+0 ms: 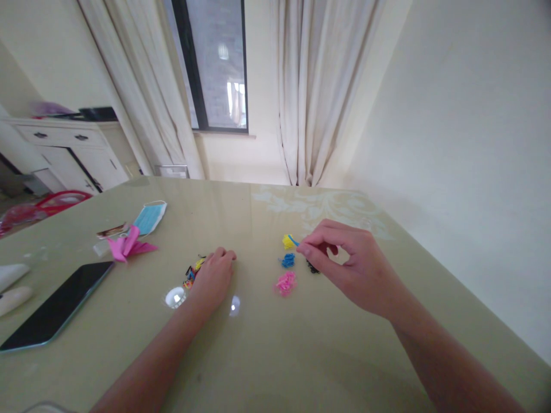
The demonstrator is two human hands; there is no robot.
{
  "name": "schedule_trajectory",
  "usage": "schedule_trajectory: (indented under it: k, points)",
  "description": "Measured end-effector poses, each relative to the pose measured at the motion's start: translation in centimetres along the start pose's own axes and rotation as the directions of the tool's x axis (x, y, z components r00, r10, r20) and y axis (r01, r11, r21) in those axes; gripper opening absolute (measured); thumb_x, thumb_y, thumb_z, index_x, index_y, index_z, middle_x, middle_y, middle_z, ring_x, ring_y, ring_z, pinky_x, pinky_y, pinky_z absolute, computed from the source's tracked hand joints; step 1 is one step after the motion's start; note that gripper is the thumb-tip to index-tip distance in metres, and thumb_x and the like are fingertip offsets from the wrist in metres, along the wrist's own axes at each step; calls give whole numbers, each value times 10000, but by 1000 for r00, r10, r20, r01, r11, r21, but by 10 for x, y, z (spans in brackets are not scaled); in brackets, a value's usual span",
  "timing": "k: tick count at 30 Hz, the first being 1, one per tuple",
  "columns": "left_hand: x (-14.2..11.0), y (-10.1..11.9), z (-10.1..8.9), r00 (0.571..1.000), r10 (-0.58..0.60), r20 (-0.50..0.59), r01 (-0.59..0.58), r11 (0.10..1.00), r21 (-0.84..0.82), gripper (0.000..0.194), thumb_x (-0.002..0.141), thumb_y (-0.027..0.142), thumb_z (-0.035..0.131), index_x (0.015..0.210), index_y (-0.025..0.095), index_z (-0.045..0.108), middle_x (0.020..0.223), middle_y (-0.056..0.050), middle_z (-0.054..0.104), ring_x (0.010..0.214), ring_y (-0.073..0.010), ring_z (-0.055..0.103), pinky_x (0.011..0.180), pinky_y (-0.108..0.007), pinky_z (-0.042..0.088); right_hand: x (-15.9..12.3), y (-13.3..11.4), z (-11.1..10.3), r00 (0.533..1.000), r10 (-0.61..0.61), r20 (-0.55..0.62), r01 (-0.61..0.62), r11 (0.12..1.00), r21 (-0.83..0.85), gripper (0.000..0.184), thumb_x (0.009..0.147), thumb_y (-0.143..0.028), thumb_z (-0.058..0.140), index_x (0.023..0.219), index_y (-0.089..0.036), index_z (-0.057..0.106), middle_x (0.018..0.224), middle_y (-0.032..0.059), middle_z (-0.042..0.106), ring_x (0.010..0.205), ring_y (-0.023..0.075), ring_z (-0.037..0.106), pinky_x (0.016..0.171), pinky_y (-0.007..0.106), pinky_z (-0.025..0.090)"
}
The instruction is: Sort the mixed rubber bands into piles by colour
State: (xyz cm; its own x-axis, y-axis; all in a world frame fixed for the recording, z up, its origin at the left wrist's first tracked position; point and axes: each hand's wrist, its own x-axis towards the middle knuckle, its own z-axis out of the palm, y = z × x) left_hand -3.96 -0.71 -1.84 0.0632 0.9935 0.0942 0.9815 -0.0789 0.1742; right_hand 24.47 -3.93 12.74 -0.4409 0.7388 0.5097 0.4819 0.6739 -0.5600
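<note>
My right hand (348, 264) is raised over the table with thumb and forefinger pinched on a thin blue rubber band (293, 240). Just beyond its fingertips lies a small yellow pile of bands (288, 241). Below that are a blue pile (287, 260) and a pink pile (286, 283). A black pile (312, 267) is partly hidden behind my right hand. On the left, my left hand (215, 275) rests palm down, fingers slightly bent and apart from any grip, beside a mixed-colour pile (191, 273) that it partly covers.
A black tablet-like device (58, 304) lies at the left of the glossy table (258, 361). Behind it are a pink folded-paper figure (130, 245) and a blue face mask (150, 218). White objects (12, 287) sit at the left edge. A wall (465, 172) borders the right side.
</note>
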Motion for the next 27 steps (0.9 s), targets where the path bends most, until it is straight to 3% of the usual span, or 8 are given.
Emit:
schedule_trajectory:
  k: [7, 12, 15, 19, 22, 27]
  points:
    - [-1, 1, -4, 1000, -3, -18, 3, 1000, -1, 288, 989, 145, 461, 1145, 157, 703, 1167, -132, 667, 1096, -274, 654, 975, -386, 482, 3, 6, 4, 1000, -7, -5, 6, 998, -70, 144, 953, -187, 655, 849, -196, 755, 760, -4, 661, 667, 114, 558, 625, 256, 408]
    - [1, -1, -2, 1000, -6, 23, 7, 1000, -27, 370, 955, 60, 413, 1171, 144, 701, 1158, -133, 680, 1053, -270, 678, 966, -393, 494, 11, 29, 16, 995, 61, 74, -40, 967, -251, 150, 964, -211, 654, 877, -190, 775, 806, 15, 682, 705, 131, 603, 684, 266, 423]
    - [3, -3, 3, 999, 37, -19, -39, 995, -97, 390, 941, 43, 406, 1156, 164, 707, 1169, -121, 677, 1055, -247, 677, 993, -382, 491, 15, 54, 32, 968, 141, 205, -35, 893, -449, 192, 997, -231, 619, 906, -181, 781, 891, 49, 712, 801, 166, 652, 749, 282, 436]
    - [3, -3, 7, 994, 77, -81, -89, 984, -157, 353, 936, 67, 443, 1140, 183, 706, 1195, -108, 665, 1093, -229, 667, 1024, -370, 490, 14, 84, 56, 910, 224, 349, 68, 750, -658, 252, 1036, -257, 547, 984, -175, 781, 1001, 95, 736, 889, 220, 688, 801, 316, 446]
    - [3, -2, 6, 995, 66, -76, -78, 984, -159, 351, 934, 84, 472, 1190, 170, 697, 1248, -123, 672, 1130, -235, 665, 1046, -374, 487, 11, 95, 66, 884, 239, 403, 115, 723, -682, 250, 1031, -265, 555, 971, -166, 777, 1020, 114, 740, 941, 250, 697, 829, 333, 457]
    - [4, 2, 1, 999, 36, -23, -39, 983, -181, 396, 941, 86, 462, 1245, 174, 700, 1261, -121, 717, 1124, -242, 686, 1044, -377, 491, 8, 101, 70, 872, 274, 405, 69, 751, -657, 209, 1004, -264, 605, 935, -174, 780, 1005, 116, 745, 954, 265, 704, 771, 320, 463]
